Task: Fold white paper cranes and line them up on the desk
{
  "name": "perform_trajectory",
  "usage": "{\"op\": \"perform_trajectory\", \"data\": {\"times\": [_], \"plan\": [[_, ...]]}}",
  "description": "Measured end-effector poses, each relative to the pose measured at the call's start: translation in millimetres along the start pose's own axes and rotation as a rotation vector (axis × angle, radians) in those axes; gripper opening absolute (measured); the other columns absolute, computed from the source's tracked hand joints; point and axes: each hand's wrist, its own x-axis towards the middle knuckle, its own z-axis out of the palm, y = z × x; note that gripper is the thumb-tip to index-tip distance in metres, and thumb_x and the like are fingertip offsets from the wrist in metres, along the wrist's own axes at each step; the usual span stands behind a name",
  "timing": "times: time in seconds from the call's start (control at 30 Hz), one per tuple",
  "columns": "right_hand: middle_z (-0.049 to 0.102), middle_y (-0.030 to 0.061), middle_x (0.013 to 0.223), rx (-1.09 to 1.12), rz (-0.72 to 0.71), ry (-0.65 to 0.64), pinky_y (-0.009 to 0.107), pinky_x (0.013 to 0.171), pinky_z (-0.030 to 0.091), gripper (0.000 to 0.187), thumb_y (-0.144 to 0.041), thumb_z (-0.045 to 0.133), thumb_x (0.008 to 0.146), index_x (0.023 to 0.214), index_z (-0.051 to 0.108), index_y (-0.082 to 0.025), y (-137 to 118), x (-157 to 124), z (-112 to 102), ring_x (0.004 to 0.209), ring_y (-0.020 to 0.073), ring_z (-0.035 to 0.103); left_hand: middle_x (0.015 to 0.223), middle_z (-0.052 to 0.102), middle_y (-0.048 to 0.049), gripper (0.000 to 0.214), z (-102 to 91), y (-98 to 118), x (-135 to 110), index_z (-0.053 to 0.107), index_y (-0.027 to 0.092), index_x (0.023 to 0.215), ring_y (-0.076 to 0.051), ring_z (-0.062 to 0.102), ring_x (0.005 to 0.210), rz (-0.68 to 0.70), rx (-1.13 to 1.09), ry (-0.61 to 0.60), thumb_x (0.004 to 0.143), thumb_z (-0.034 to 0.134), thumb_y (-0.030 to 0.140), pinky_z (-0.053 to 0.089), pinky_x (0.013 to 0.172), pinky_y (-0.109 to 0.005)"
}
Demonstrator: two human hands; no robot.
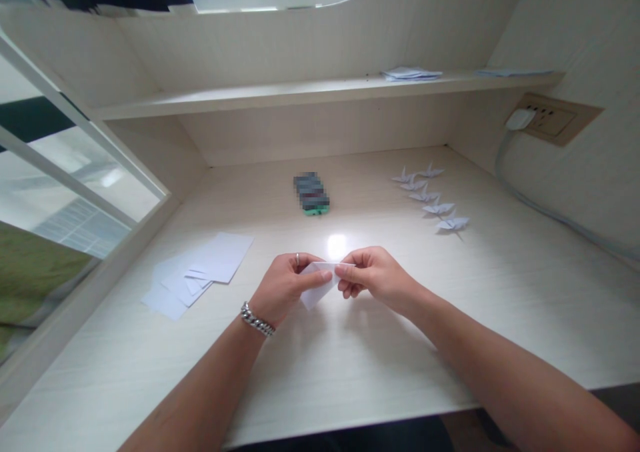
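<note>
A small white sheet of folded paper (315, 295) is held between my two hands over the middle of the desk. My left hand (290, 279), with a ring and a chain bracelet, pinches its left part, thumb on top. At the paper's right end, my right hand (373, 272) pinches the edge between thumb and fingers, the other fingers curled beneath. The paper narrows to a point at its lower side. Folded paper cranes (453, 224) stand in a slanting row to the right. Loose white paper squares (227, 255) lie overlapping on the left.
A dark, pixelated object with a green end (313, 193) lies behind my hands. Paper stacks (411, 74) rest on the shelf (280, 97). A cable (550, 213) runs from the wall socket (563, 119) down the right side. Window panes border the desk on the left.
</note>
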Motion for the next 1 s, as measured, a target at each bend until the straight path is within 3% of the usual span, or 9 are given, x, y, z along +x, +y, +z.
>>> {"op": "perform_trajectory", "data": {"times": [0.2,0.6,0.8,1.0], "plan": [[0.066,0.0034,0.060,-0.069,-0.062,-0.043,0.024,0.053,0.047,0.041,-0.053,0.073,0.068,0.065,0.064,-0.013,6,2,-3,0.052,0.0111,0.060,0.058,0.063,-0.0025,0.028,2.9,5,-2,0.071,0.012,0.071,-0.011,0.050,0.052,0.056,0.198,0.072,0.073,0.068,0.040,0.036,0.048,-0.022],[0.071,0.0080,0.072,0.012,-0.009,-0.120,0.026,0.059,0.050,0.040,-0.051,0.072,0.071,0.072,0.070,-0.011,-5,-1,-12,0.058,0.0124,0.063,0.059,0.062,-0.0022,0.026,0.2,3,-4,0.070,0.012,0.071,-0.010,0.049,0.051,0.094,0.164,0.146,0.071,0.071,0.038,0.036,0.046,-0.021],[0.070,0.0059,0.072,0.032,-0.059,0.045,0.025,0.059,0.050,0.039,-0.051,0.071,0.073,0.084,0.070,-0.013,-5,0,-22,0.060,0.0128,0.064,0.060,0.063,-0.0022,0.026,-2.6,3,-4,0.070,0.013,0.071,-0.010,0.049,0.050,0.079,0.142,0.191,0.070,0.071,0.039,0.035,0.044,-0.021],[0.068,0.0063,0.068,-0.117,-0.079,-0.051,0.025,0.058,0.050,0.046,-0.058,0.062,0.077,0.069,0.066,-0.013,2,2,-9,0.058,0.0124,0.063,0.063,0.065,-0.0036,0.025,-0.3,2,-3,0.070,0.014,0.070,-0.012,0.052,0.052,0.110,0.217,0.178,0.071,0.068,0.039,0.038,0.046,-0.022]]}}
